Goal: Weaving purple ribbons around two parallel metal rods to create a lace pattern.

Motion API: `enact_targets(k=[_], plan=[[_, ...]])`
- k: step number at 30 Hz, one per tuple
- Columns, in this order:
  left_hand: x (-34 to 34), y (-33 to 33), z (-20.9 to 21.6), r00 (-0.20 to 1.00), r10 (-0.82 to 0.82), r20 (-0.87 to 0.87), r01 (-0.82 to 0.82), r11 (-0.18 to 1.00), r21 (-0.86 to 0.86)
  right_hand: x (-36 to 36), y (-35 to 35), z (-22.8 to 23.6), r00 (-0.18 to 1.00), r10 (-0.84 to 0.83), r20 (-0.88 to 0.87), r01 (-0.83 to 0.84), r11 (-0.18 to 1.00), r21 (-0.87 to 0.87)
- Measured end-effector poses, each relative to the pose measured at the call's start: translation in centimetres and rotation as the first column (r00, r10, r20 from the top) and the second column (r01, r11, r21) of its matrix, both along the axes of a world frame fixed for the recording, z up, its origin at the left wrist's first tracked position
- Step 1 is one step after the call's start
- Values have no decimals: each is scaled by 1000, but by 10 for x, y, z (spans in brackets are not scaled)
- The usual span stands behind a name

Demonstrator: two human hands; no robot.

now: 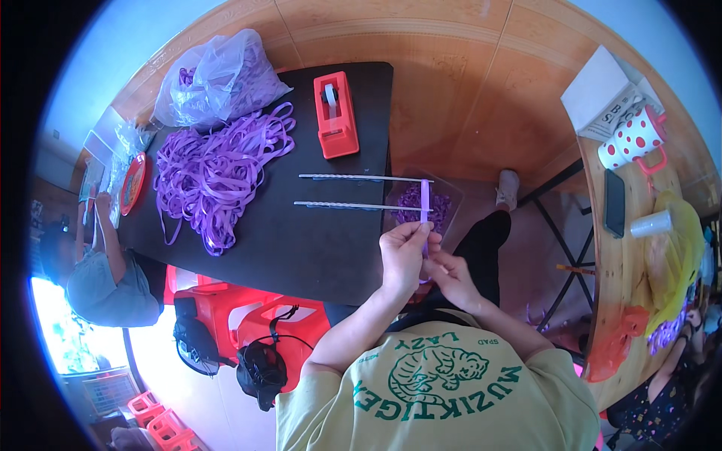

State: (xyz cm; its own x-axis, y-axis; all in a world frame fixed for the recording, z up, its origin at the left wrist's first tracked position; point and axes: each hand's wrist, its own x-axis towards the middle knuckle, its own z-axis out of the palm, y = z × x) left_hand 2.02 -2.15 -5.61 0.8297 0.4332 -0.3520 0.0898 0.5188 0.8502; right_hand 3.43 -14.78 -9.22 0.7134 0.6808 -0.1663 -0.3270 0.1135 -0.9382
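So my left hand [402, 252] pinched the purple ribbon strip [425, 207] upright w/ fingers pressed together; right hand [451, 274] gripped its lower end, keeping it taut. It stood at 3 o'clock of two rods [353, 192] jutting off the desk [301, 240], likely as length guides.

The person wears a pale yellow short-sleeved T-shirt [444, 398] with a dark green tiger drawing and lettering, plus black trousers [481, 240] and a light shoe [508, 188] at 12 o'clock.
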Motion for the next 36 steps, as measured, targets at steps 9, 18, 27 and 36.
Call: enact_targets(k=[9, 18, 27, 36], plan=[[-5, 2, 2, 997, 21, 70, -26, 998, 65, 59, 8, 50, 59, -119, 991, 230, 968, 103], [-18, 4, 22, 991, -131, 19, 131, 991, -9, 84, 19, 48, -228, -30, 973, 255, 963, 90], [-32, 29, 65, 953, -301, 27, 290, 936, 200, 76, 28, 69, -19, -66, 998, 150, 986, 68], [-35, 31, 102, 916, -126, 380, 57, 981, 188, 116, 44, 83, 912, -25, 409, -48, 985, 166]])
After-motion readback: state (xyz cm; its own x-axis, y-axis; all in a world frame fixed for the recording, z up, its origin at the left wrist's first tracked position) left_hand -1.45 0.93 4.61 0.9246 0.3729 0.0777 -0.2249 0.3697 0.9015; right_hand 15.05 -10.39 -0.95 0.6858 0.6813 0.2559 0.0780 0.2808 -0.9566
